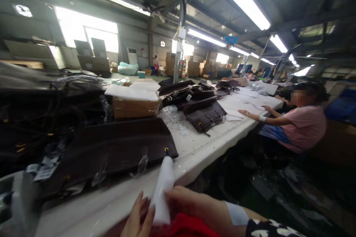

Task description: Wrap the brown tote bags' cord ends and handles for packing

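While a dark brown bag [114, 142] lies along the near edge of the white table [191, 150], a cardboard box [135, 109] beyond it carries white sheets [130, 92], its inside hidden. At that edge, the half-open left hand [139, 218] touches a white roll [162, 192], which the right hand [182, 198] grips.

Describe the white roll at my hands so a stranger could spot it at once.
Find the long white table, then the large dark bag at its near end. Below the bag's gold ring, the white roll slants down between your left hand and right hand. It is a narrow tube, unlike the flat white sheets on the cardboard box.
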`<state>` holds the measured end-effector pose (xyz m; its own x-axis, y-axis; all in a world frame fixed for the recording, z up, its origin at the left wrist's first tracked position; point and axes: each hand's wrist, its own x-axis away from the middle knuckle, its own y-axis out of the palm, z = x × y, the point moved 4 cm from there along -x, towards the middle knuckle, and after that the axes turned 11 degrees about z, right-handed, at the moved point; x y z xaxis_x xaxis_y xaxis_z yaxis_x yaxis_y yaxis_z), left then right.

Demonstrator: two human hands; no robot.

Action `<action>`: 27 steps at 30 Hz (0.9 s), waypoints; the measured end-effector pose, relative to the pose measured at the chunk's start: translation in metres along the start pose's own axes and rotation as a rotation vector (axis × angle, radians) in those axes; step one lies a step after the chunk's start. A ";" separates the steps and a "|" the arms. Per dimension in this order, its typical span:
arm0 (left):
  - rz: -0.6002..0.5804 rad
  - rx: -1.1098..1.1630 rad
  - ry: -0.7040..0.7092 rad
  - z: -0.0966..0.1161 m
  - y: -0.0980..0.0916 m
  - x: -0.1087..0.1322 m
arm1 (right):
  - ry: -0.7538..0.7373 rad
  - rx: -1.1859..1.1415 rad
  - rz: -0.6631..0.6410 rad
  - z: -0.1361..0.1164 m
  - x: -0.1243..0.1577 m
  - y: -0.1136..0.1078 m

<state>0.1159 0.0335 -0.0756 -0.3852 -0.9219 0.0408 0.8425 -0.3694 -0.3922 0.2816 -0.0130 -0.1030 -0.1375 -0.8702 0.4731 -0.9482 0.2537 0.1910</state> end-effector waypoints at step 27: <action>-0.037 -0.157 0.161 0.050 -0.038 -0.025 | -1.083 0.957 0.113 -0.081 0.014 -0.028</action>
<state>0.1127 0.0650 -0.0163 -0.4804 -0.8729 -0.0849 0.7624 -0.3679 -0.5323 0.3297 0.0017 -0.0323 0.0431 -0.8611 -0.5067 -0.6826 0.3449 -0.6443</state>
